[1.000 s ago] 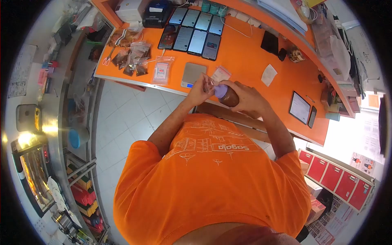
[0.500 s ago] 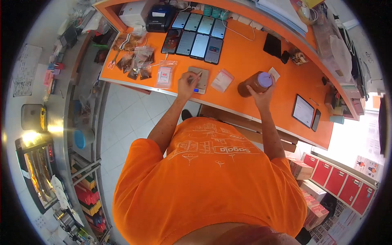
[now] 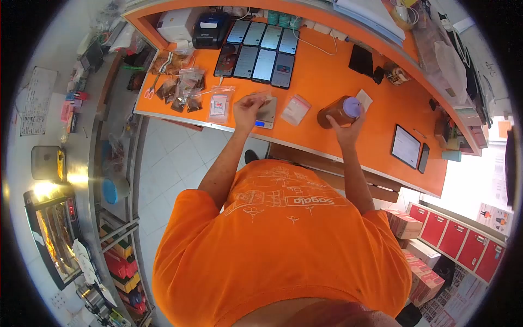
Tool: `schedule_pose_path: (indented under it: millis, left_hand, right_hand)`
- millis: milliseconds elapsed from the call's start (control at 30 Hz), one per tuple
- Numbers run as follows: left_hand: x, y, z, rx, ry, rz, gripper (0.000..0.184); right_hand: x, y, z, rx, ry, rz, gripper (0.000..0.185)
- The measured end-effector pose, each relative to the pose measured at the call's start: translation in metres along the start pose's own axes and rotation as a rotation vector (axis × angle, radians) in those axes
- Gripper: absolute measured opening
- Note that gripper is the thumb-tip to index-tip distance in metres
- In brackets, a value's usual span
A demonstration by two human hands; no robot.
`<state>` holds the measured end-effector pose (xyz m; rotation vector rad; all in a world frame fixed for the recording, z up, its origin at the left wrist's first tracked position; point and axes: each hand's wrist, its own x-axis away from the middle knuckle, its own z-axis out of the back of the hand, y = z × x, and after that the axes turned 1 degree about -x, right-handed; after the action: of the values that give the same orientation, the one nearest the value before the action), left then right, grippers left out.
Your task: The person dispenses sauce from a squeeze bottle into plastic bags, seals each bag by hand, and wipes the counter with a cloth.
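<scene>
My left hand (image 3: 248, 111) is closed, its fingertips pinching a small clear plastic bag (image 3: 262, 98) above the grey scale (image 3: 266, 112), whose blue display is lit. My right hand (image 3: 347, 126) grips a brown jar (image 3: 333, 112) with a purple lid, tilted over the orange counter. Between the scale and the jar lies a clear zip bag (image 3: 296, 109). Left of the scale rests another zip bag (image 3: 219, 104) with a printed label. Several small bags of dark contents (image 3: 185, 90) are piled farther left.
Several phones (image 3: 263, 65) stand in rows at the back beside a black printer (image 3: 211, 31). Scissors (image 3: 151, 91) lie at the left. A paper slip (image 3: 364, 99) is behind the jar, and a tablet (image 3: 405, 144) rests at the right.
The jar has moved right from near my left hand, now held by my right hand alone. My left hand went left to the scale and has since lifted slightly, with the clear bag showing.
</scene>
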<state>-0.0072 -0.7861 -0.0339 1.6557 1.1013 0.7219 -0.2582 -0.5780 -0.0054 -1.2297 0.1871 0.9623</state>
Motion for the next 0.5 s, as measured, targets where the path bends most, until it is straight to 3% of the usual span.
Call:
schedule_pose_path:
  millis: [33, 133, 200, 333, 500]
  left_hand:
    - [0.001, 0.012, -0.008, 0.081, -0.038, -0.022, 0.01]
    - [0.002, 0.011, -0.005, -0.125, -0.147, -0.003, 0.014]
    - [0.006, 0.011, -0.008, -0.121, -0.238, -0.026, 0.015]
    - [0.018, 0.044, -0.015, -0.367, -0.381, -0.029, 0.015]
    - [0.029, 0.043, -0.01, -0.402, -0.534, 0.097, 0.011]
  right_hand:
    - [0.003, 0.009, -0.003, 0.016, 0.0, -0.006, 0.102]
    - [-0.005, 0.021, -0.011, 0.024, -0.045, -0.026, 0.102]
    - [-0.03, -0.004, -0.014, -0.031, -0.131, -0.028, 0.098]
    - [-0.061, -0.057, 0.003, 0.037, -0.717, 0.014, 0.092]
    - [-0.081, -0.141, 0.019, 0.264, -1.378, -0.035, 0.091]
